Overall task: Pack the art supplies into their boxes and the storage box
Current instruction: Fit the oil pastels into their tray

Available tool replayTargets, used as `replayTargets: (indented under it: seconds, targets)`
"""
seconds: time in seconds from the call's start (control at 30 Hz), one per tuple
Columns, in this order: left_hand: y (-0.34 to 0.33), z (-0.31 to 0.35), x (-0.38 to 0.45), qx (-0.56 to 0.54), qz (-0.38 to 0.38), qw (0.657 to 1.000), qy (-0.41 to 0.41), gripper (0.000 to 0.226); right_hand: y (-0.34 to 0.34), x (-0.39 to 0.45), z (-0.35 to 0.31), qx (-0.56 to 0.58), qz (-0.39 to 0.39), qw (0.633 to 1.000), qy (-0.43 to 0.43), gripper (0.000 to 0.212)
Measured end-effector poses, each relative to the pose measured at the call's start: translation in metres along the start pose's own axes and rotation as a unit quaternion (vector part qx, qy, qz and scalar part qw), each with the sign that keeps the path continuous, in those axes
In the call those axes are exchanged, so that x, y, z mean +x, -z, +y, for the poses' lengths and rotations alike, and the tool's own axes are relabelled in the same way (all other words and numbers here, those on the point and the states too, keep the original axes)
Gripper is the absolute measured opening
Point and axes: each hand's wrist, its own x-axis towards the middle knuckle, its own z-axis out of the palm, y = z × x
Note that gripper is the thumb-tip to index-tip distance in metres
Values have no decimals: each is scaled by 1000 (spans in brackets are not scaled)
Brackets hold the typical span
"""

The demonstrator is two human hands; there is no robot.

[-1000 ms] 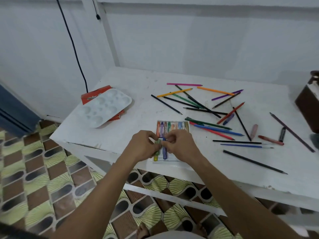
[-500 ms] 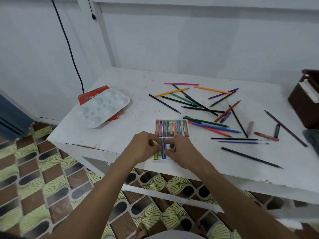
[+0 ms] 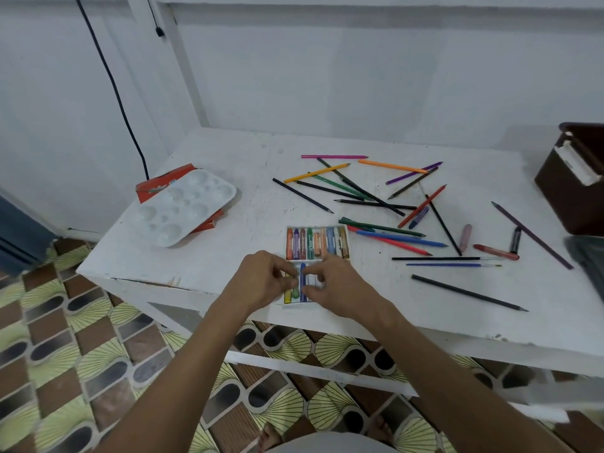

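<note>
A white crayon tray [image 3: 348, 238] lies near the front edge of the white table [image 3: 228, 152]. Its far row is full of crayons. The near row holds a yellow crayon [image 3: 288, 297], a green crayon [image 3: 295, 292] and a blue crayon [image 3: 303, 269]. My left hand [image 3: 261, 279] pinches the green crayon at the tray's left side. From the right, my right hand [image 3: 340, 282] pinches the blue crayon with thumb and forefinger. Both hands hide part of the near row.
Several coloured pencils [image 3: 376, 197] lie scattered behind and right of the tray, with two thin brushes [image 3: 451, 258] and loose crayons [image 3: 465, 237]. A white palette [image 3: 183, 210] rests on a red box [image 3: 163, 186] at the left. A brown storage box [image 3: 575, 178] stands at the right edge.
Both hands met over a green crayon a second ago. They have drawn slightly apart, the green one lies in the near row, and the blue crayon shows between my fingertips.
</note>
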Motion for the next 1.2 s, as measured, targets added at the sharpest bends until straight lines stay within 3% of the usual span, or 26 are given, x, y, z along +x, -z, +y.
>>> replayTargets:
  seconds: [0.17, 0.3, 0.43, 0.7, 0.93, 1.2]
  targets:
    - [9, 10, 10, 35, -25, 999, 0, 18, 12, -2, 8, 44, 12, 999, 12, 35]
    - [14, 32, 34, 53, 9, 998, -24, 18, 40, -3, 29, 57, 62, 996, -1, 28]
    - [9, 62, 68, 53, 22, 996, -68, 19, 77, 2, 62, 24, 124, 992, -27, 25]
    - [-6, 100, 136, 143, -27, 984, -106, 20, 137, 19, 139, -44, 213, 972, -84, 20]
    - [-10, 109, 156, 237, -138, 949, -153, 24, 145, 27, 163, -193, 95, 976, -31, 21]
    - [-9, 106, 166, 264, -161, 935, -172, 25, 147, 28, 164, -223, 74, 971, -35, 29]
